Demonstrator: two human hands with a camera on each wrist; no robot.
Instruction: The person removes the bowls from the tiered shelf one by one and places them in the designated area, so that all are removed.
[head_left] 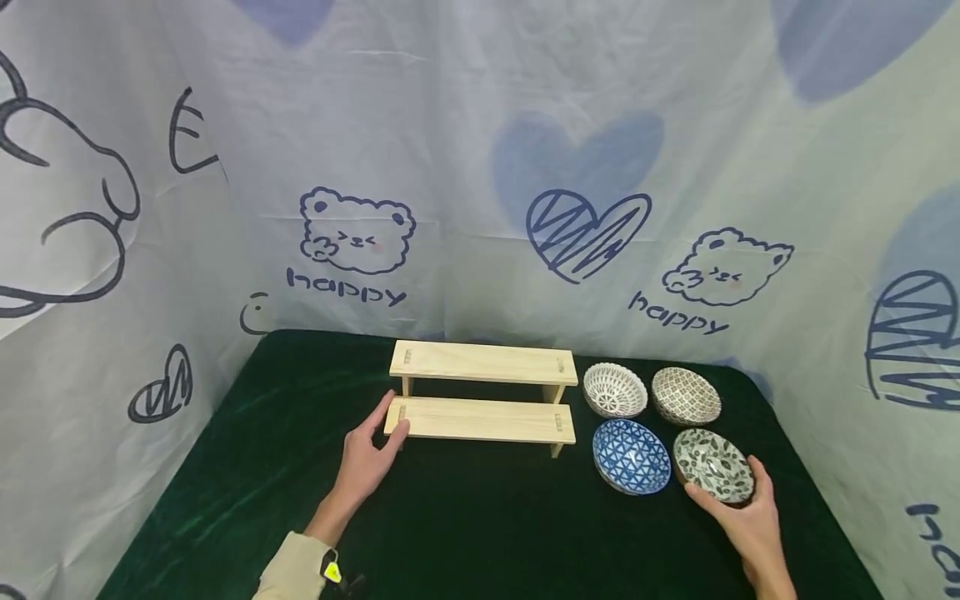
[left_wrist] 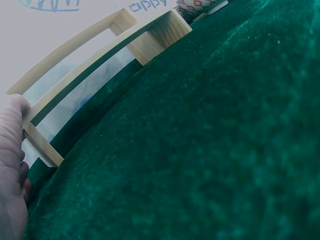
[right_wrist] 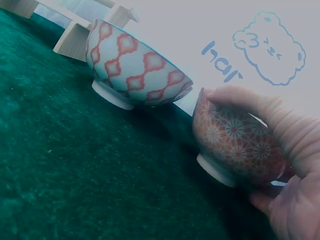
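Note:
My left hand [head_left: 364, 460] holds the left end of the lower board of a two-step wooden shelf [head_left: 480, 419], thumb at the front edge and fingers behind. In the left wrist view the thumb lies against the end of the pale wooden shelf [left_wrist: 95, 65]. My right hand [head_left: 746, 523] grips a bowl with a dark leafy pattern inside [head_left: 712, 465], thumb on the near rim and fingers round the right side. The right wrist view shows this bowl's outside with reddish flower shapes [right_wrist: 235, 137]. Left of it sits a blue bowl with a triangle pattern [head_left: 632, 457].
Behind these two stand a white bowl with a woven-looking pattern [head_left: 615, 390] and a beige patterned bowl [head_left: 686, 396]. Dark green cloth [head_left: 480, 525] covers the table. A pale printed curtain [head_left: 465, 167] hangs round the back and sides.

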